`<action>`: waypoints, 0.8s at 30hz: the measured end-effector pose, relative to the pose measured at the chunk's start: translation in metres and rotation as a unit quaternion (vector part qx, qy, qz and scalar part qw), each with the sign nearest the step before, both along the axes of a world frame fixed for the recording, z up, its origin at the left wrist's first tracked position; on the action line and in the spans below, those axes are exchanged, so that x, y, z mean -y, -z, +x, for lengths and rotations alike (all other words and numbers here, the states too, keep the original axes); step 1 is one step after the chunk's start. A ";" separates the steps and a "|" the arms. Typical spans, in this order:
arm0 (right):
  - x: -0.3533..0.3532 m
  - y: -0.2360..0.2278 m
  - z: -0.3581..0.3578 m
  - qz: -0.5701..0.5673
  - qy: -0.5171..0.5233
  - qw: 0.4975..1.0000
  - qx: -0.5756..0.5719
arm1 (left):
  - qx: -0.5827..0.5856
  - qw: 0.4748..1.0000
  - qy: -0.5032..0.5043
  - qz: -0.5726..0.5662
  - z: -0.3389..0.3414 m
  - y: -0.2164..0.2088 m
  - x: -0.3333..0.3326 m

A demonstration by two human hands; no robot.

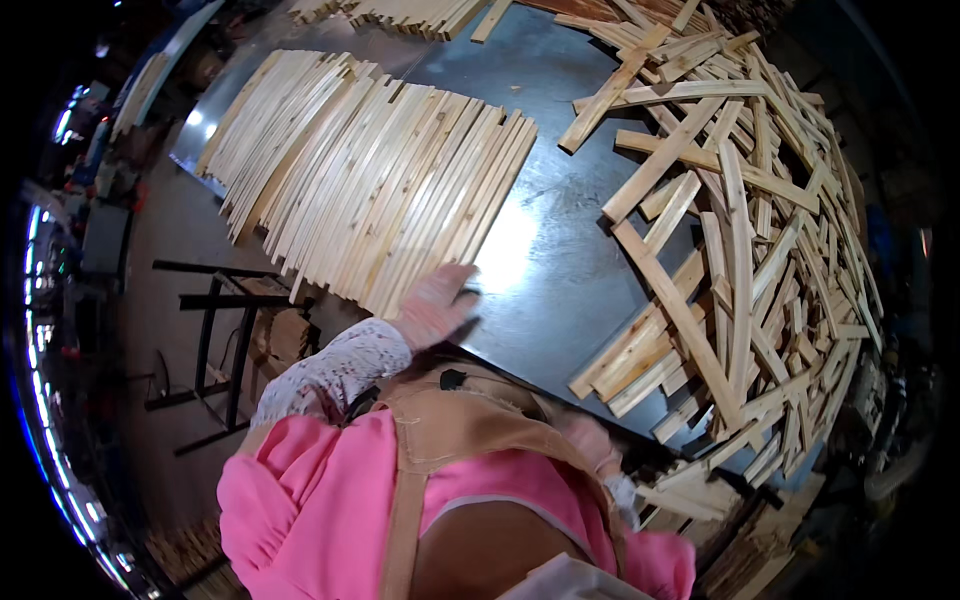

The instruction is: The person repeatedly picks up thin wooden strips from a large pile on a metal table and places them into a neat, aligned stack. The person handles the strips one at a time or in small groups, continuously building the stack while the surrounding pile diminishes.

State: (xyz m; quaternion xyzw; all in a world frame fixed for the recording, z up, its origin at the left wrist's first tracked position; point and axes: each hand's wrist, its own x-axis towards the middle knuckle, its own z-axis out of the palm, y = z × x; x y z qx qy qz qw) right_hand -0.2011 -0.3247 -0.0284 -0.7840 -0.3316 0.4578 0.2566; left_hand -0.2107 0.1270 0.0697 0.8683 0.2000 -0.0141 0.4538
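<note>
My left hand (436,304), its sleeve white with a small print, lies at the near right end of a row of pale wooden strips (350,180). Its fingers are stretched out over the strip ends, with the thumb apart, and it grips nothing that I can see. The strips lie side by side on a shiny metal table (545,240), their near ends uneven. Low beside the table's near edge is my right hand (592,445), blurred and partly covered by my apron (470,425); its fingers cannot be made out.
A large jumbled heap of wooden strips (735,260) covers the table's right side, some jutting over the near edge. More strips (420,15) lie at the far edge. A black metal frame (235,340) stands on the floor at the left, beside stacked wood (280,340).
</note>
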 end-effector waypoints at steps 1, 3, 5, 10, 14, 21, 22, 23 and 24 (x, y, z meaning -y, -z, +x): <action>-0.054 -0.011 0.032 0.063 -0.086 0.991 0.076 | -0.017 0.998 -0.059 0.025 -0.006 -0.013 -0.032; -0.154 -0.041 0.070 0.076 0.050 0.992 0.089 | 0.006 0.995 -0.079 0.057 -0.026 0.005 -0.088; -0.269 -0.102 0.125 0.017 0.146 0.982 0.115 | -0.095 0.985 -0.049 0.137 -0.018 -0.001 -0.106; -0.463 -0.090 0.284 0.134 0.099 0.882 0.441 | 0.017 0.946 0.026 0.323 -0.030 0.064 -0.087; -0.526 -0.054 0.363 0.037 0.098 0.834 0.542 | -0.006 0.955 0.031 0.296 -0.018 0.062 -0.087; -0.502 -0.114 0.357 0.288 0.278 0.902 0.163 | 0.009 0.967 -0.094 0.235 -0.012 0.040 -0.082; -0.480 -0.120 0.349 0.308 0.176 0.873 0.333 | 0.045 0.976 -0.129 0.171 -0.016 0.051 -0.084; -0.452 -0.115 0.342 0.310 0.077 0.808 0.495 | 0.084 0.979 -0.154 0.107 -0.008 0.055 -0.088; -0.420 -0.099 0.330 0.277 0.066 0.816 0.503 | 0.096 0.985 -0.135 0.047 0.012 0.039 -0.089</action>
